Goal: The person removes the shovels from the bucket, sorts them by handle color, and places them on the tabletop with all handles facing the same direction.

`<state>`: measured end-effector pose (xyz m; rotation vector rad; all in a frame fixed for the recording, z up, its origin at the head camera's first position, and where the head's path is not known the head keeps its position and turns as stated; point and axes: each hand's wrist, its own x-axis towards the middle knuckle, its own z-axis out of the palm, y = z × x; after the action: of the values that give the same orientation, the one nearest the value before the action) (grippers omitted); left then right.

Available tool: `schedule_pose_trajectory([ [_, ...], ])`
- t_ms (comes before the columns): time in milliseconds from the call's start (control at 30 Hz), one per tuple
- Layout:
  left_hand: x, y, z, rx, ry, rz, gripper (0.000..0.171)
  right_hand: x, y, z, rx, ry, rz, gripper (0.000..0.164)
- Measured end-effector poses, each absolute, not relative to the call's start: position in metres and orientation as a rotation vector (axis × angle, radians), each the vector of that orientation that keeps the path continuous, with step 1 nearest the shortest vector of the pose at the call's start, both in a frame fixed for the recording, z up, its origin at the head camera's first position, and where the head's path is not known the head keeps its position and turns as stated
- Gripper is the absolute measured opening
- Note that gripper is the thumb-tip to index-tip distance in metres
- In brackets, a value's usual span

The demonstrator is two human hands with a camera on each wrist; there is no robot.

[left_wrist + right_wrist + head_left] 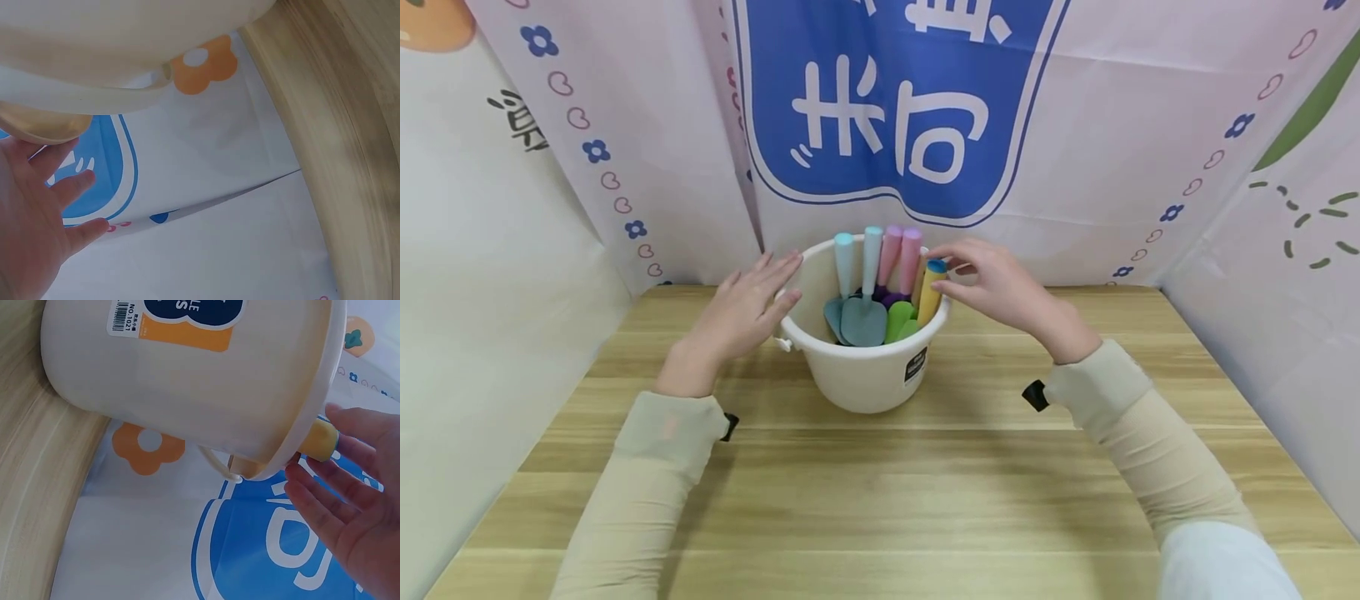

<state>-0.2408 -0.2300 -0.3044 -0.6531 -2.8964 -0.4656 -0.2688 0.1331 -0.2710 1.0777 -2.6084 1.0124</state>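
Note:
A white bucket [865, 379] stands on the table and holds several toy garden tools upright. Two light blue handles [871, 258] rise from it, with a grey-blue spade blade [863, 322] low between them. Beside these are two pink handles [910, 254] and green tool parts [901, 318]. My right hand [996, 279] has thumb and fingers around a yellow handle [929, 302] with a blue end, at the bucket's right rim; its lower end is hidden inside. My left hand [748, 304] rests on the left rim, fingers extended.
The wooden table [880, 492] runs back to a printed cloth [1112, 167] close behind the bucket. Cloth walls also rise at left and right. A bucket handle pivot [784, 342] sticks out at the left rim, and a label [187, 322] is on the bucket's side.

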Motion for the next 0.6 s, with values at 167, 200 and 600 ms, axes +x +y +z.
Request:
schedule_pose_trajectory([
  [167, -0.2430, -0.2308, -0.3053, -0.658, -2.890, -0.469, 0.071, -0.2701, 0.1288, -0.2701, 1.057, -2.627, 0.998, 0.039],
  [200, -0.2432, -0.2307, -0.3053, -0.656, -2.888, -0.473, 0.071, -0.2703, 0.1283, -0.2701, 1.053, -2.632, 0.991, 0.039],
  [600, -0.2446, -0.2302, -0.3053, -0.647, -2.887, -0.476, 0.069, -0.2699, 0.1243, -0.2684, 1.057, -2.633, 0.953, 0.038],
])
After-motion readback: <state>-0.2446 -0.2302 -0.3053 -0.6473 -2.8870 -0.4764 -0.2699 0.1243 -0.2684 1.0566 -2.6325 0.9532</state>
